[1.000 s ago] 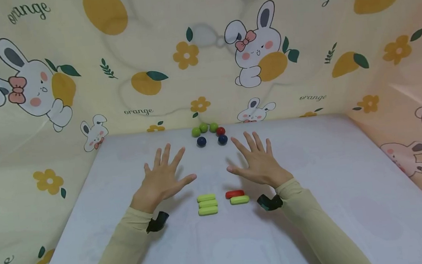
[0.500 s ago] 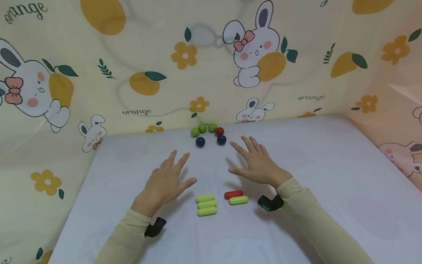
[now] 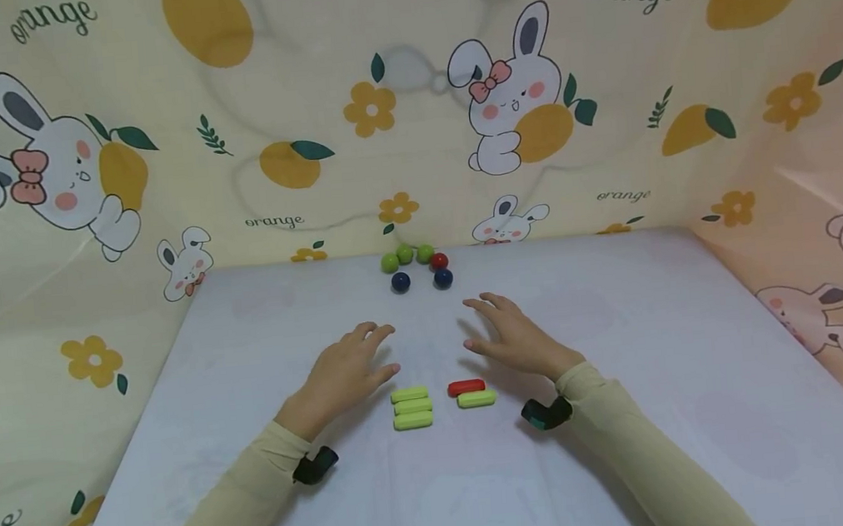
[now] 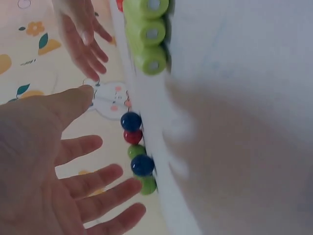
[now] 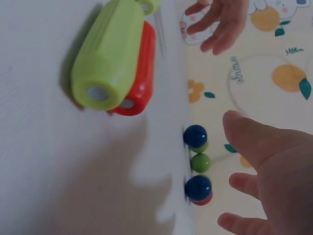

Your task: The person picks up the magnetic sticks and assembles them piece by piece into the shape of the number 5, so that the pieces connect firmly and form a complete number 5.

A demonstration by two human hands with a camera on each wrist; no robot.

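"Over the white tabletop (image 3: pixel 443 503), what are the two hands doing?"

"Holding nothing. The left hand (image 3: pixel 341 374) has its fingers spread and slightly bent, thumb apart; the right hand (image 3: pixel 522 340) mirrors it, equally empty. Shadows (image 4: pixel 244 142) beneath suggest both hover clear of the surface."

"And the rods?"

"On the table, between the wrists. Three lime-green, rounded plastic-looking rods (image 3: pixel 412 407) lie side by side near the left hand; a red rod (image 3: pixel 466 388) and another lime-green rod (image 3: pixel 476 399) lie staggered near the right."

"Why flat and parallel?"

"My guess: lying flush discourages rolling, and each group sits within easy reach of one hand. The pale grey discs (image 4: pixel 152 33) in their ends might be magnets, though I can't confirm that."

"The balls, then?"

"At the far edge, well apart from the rods: two glossy dark-blue balls (image 3: pixel 401 282) in front, three green balls (image 3: pixel 405 253) and a red ball (image 3: pixel 440 260) arced behind. Perhaps that leaves working room. Whether all neighbours touch, I can't tell."
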